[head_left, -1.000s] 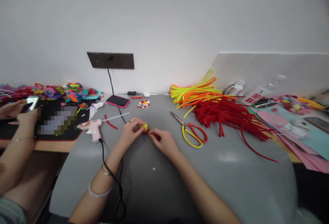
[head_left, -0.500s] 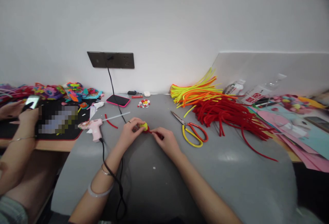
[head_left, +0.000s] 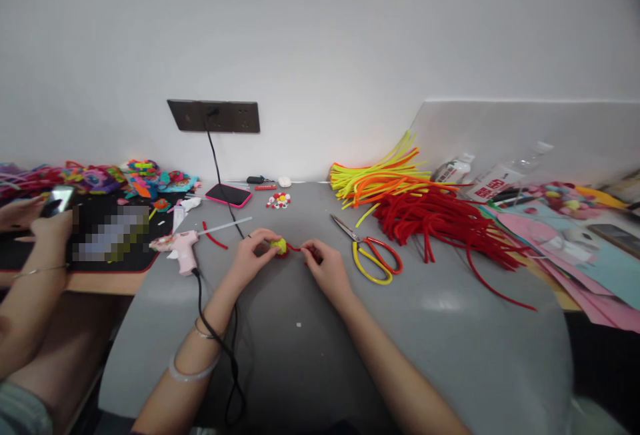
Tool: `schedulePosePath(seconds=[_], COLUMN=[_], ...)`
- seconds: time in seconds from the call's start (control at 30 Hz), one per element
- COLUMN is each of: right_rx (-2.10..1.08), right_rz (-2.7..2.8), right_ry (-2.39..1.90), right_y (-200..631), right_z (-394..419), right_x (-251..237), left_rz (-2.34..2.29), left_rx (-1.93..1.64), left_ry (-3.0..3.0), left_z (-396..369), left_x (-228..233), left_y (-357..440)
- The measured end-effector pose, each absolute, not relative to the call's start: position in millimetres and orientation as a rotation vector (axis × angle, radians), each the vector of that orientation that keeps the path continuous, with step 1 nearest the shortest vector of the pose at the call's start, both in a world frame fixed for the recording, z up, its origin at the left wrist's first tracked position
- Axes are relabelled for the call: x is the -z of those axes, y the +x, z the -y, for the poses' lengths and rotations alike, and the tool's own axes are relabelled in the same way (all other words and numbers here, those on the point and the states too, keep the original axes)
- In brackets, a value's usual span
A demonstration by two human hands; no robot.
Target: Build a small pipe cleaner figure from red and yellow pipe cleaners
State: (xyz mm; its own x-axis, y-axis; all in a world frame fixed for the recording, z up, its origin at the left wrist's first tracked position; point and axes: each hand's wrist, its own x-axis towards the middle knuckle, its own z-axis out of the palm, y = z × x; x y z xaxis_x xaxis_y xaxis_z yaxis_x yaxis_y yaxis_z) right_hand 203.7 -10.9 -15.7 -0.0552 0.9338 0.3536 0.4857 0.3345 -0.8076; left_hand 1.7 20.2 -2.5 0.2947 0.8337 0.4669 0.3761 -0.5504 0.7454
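Left hand (head_left: 253, 256): pinching a small yellow-green ball (head_left: 279, 246) between thumb and fingertips, holding it just above the grey table (head_left: 440, 355), near the table's middle. Right hand (head_left: 326, 268): pinching the end of a thin red pipe cleaner (head_left: 296, 249), fingers closing on it just right of the ball. Pipe cleaner running from the ball to the right hand, spanning the short gap between both hands; red winding showing at the ball's near side, detail too small for reading.

Lying just right of the right hand: scissors (head_left: 373, 255) with one yellow and one red handle, blades pointing toward the wall. Lying behind the scissors: a heap of red pipe cleaners (head_left: 440, 225), with a yellow and orange bundle (head_left: 380, 178) sitting beyond it. Resting left of the left hand: a pink glue gun (head_left: 176, 247), black cord trailing toward the near table edge. Lying near the wall: a phone in a pink case (head_left: 229, 194).

At the far left: another person's hand (head_left: 47, 222) holding a second phone (head_left: 56, 198).
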Motion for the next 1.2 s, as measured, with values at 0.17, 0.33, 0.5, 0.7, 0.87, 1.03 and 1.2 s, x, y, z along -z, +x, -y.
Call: schedulePosePath(seconds=[0.17, 0.33, 0.5, 0.7, 0.87, 1.03, 1.2], right_rx=[-0.512, -0.437, -0.48, -0.494, -0.524, -0.518, -0.499], right_rz=[1.767, 1.887, 1.969, 1.978, 2.043, 2.111, 2.184], right_ry=[-1.392, -1.4, -1.301, -1.256, -1.209, -1.159, -1.084], right_y=[203, 201, 199, 199, 196, 195, 194], right_z=[13, 16, 17, 18, 18, 20, 22], right_x=[17, 15, 12, 11, 12, 14, 12], left_rz=[-1.099, -1.107, -1.086, -1.084, -1.065, -1.087, -1.105], left_rx=[-1.207, -1.213, -1.234, -1.212, -1.205, -1.195, -1.205], left_ry=[2.045, 2.032, 2.048, 2.077, 2.06, 2.044, 2.011], left_z=[-20, -21, -22, -21, -21, -20, -19], left_x=[3, 5, 7, 6, 6, 6, 4], left_y=[1, 2, 3, 4, 5, 7, 6])
